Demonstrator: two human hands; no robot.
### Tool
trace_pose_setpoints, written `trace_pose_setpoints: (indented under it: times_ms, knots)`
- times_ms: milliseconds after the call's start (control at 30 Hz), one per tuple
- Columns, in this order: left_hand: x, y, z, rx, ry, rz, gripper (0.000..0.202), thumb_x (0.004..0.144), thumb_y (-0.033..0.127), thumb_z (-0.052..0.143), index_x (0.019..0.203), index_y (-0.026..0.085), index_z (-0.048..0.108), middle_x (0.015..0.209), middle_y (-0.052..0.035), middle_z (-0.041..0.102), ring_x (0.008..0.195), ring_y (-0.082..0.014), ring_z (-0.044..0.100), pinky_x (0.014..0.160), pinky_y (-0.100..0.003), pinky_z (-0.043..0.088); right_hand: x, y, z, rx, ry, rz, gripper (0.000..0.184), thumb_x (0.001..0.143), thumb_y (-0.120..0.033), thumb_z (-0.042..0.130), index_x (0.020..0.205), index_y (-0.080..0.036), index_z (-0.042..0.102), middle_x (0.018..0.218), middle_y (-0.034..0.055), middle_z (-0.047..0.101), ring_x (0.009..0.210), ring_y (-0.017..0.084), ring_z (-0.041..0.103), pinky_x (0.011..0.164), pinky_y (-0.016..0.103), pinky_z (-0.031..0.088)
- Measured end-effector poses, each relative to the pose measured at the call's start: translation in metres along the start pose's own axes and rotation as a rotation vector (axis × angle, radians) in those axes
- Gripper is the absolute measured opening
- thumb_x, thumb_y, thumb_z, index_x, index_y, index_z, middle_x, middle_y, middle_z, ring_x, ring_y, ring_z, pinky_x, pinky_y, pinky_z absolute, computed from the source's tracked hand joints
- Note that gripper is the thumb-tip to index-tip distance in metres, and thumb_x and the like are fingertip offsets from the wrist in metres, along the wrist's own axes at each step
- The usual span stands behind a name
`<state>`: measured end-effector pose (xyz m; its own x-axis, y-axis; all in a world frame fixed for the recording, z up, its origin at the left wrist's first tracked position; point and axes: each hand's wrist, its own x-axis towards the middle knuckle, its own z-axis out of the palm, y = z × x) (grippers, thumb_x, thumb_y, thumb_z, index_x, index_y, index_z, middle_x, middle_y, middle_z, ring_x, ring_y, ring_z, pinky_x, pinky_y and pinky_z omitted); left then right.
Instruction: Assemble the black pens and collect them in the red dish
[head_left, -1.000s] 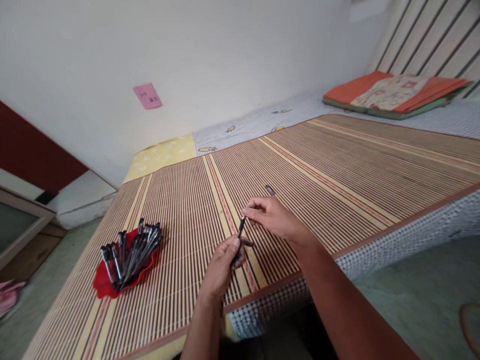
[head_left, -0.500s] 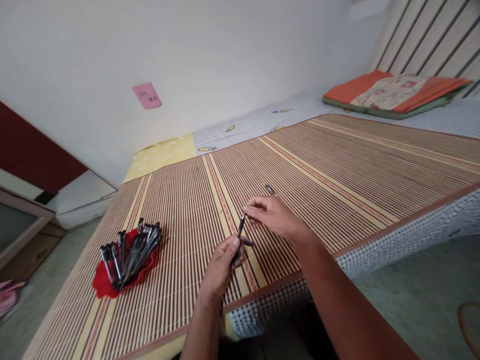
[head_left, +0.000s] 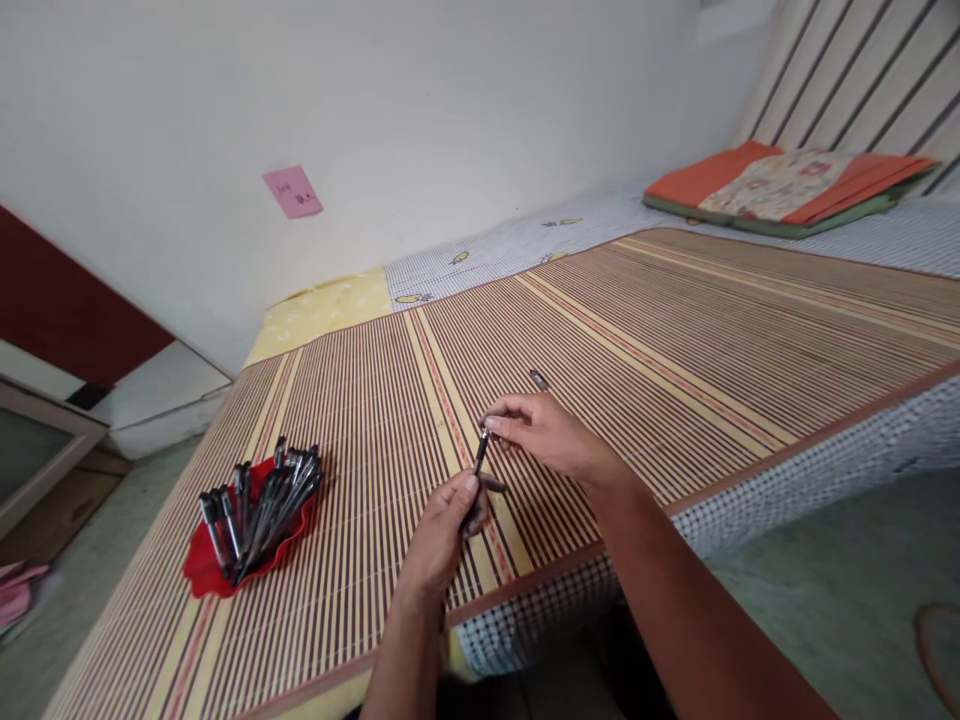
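Note:
My left hand point(head_left: 442, 530) is closed round the lower barrel of a dark pen point(head_left: 480, 455), holding it upright over the striped bamboo mat point(head_left: 675, 330). My right hand point(head_left: 544, 432) pinches the pen's upper tip with thumb and fingers. A small dark pen cap point(head_left: 538, 379) lies on the mat just beyond my right hand. To the left, a red dish point(head_left: 206, 570) holds several dark pens point(head_left: 262, 500).
The mat covers a bed with a checked sheet point(head_left: 825, 465) along its near edge. A folded orange cushion point(head_left: 780, 185) lies at the far right by the striped headboard. A pink note point(head_left: 292, 191) is stuck on the white wall. Green floor lies on both sides.
Both hands stay at the pen; my right hand's fingertips have shifted very slightly left at the tip. The view has barely drifted.

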<state>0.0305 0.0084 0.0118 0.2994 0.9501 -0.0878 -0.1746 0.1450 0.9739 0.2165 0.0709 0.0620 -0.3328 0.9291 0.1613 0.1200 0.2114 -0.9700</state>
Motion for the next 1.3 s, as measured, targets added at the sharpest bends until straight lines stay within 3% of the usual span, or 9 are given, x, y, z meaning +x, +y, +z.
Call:
trace_pose_setpoints:
  times_ms: [167,333,533,633,700,800,933,1100,1300]
  knots:
    - [0.0,-0.003,-0.002,0.006,0.011,0.0,0.04,0.091,0.052,0.063,0.093,0.013,0.07,0.057,0.0058,0.038,0.052,-0.009,0.027,0.05,-0.024,0.02,0.0,-0.001,0.004,-0.013,-0.02,0.002,0.018,0.085,-0.035,0.063,0.088,-0.018,0.07,0.078,0.0016,0.066,0.071,0.014,0.057,0.064,0.027,0.043]
    - [0.003,-0.009,-0.007,0.031,0.164,-0.049,0.041,0.079,0.053,0.076,0.092,0.015,0.071,0.057,0.0062,0.041,0.051,-0.0081,0.03,0.049,-0.021,0.021,0.006,0.006,0.017,-0.02,0.021,0.024,0.016,0.085,-0.032,0.061,0.079,-0.018,0.065,0.067,-0.002,0.058,0.063,0.012,0.05,0.058,0.025,0.038]
    - [0.008,-0.018,-0.011,0.312,0.313,0.114,0.028,0.083,0.044,0.072,0.092,0.018,0.076,0.079,-0.0027,0.067,0.075,-0.0183,0.056,0.069,-0.026,0.042,0.013,0.021,0.027,-0.023,0.069,0.043,0.016,0.085,-0.03,0.059,0.081,-0.017,0.066,0.068,-0.0015,0.06,0.064,0.012,0.054,0.061,0.025,0.042]
    - [0.008,-0.013,-0.008,0.396,0.377,0.156,0.021,0.084,0.039,0.071,0.087,0.019,0.075,0.078,-0.0031,0.068,0.078,-0.0208,0.058,0.07,-0.027,0.043,0.015,0.027,0.025,-0.077,0.084,0.045,0.023,0.09,-0.036,0.056,0.09,-0.016,0.069,0.081,0.0037,0.068,0.073,0.016,0.062,0.068,0.028,0.048]
    - [0.007,-0.009,-0.007,0.345,0.396,0.13,0.023,0.082,0.042,0.072,0.082,0.019,0.073,0.069,-0.0007,0.061,0.067,-0.0175,0.054,0.062,-0.025,0.039,0.017,0.034,0.018,-0.267,0.192,0.043,0.031,0.093,-0.038,0.053,0.105,-0.014,0.07,0.104,0.0118,0.071,0.096,0.022,0.066,0.086,0.035,0.051]
    - [0.006,-0.007,-0.008,0.211,0.39,0.067,0.032,0.079,0.05,0.074,0.079,0.019,0.069,0.059,0.0043,0.048,0.054,-0.0119,0.041,0.053,-0.022,0.032,0.02,0.053,0.001,-0.682,0.369,0.149,0.045,0.095,-0.037,0.051,0.129,-0.009,0.062,0.144,0.0229,0.053,0.136,0.034,0.046,0.112,0.048,0.036]
    - [0.006,-0.01,-0.009,0.074,0.38,0.015,0.037,0.078,0.054,0.076,0.08,0.018,0.066,0.058,0.0069,0.042,0.051,-0.0088,0.035,0.049,-0.02,0.027,0.023,0.082,-0.017,-0.933,0.33,0.286,0.054,0.096,-0.035,0.051,0.143,-0.009,0.052,0.156,0.0211,0.04,0.147,0.038,0.032,0.117,0.049,0.03]
    - [0.007,-0.008,-0.007,0.041,0.373,0.018,0.041,0.073,0.056,0.079,0.077,0.018,0.064,0.056,0.0074,0.041,0.05,-0.0077,0.033,0.048,-0.02,0.026,0.022,0.088,-0.019,-1.029,0.292,0.291,0.05,0.096,-0.033,0.051,0.137,-0.005,0.056,0.148,0.0236,0.049,0.137,0.037,0.045,0.11,0.045,0.037]
    - [0.007,-0.008,-0.009,0.036,0.383,0.019,0.041,0.074,0.056,0.079,0.076,0.017,0.063,0.055,0.0075,0.04,0.049,-0.0074,0.032,0.047,-0.02,0.022,0.02,0.072,-0.017,-1.09,0.349,0.262,0.027,0.096,-0.03,0.053,0.099,-0.009,0.071,0.103,0.0182,0.07,0.098,0.031,0.066,0.085,0.039,0.046]
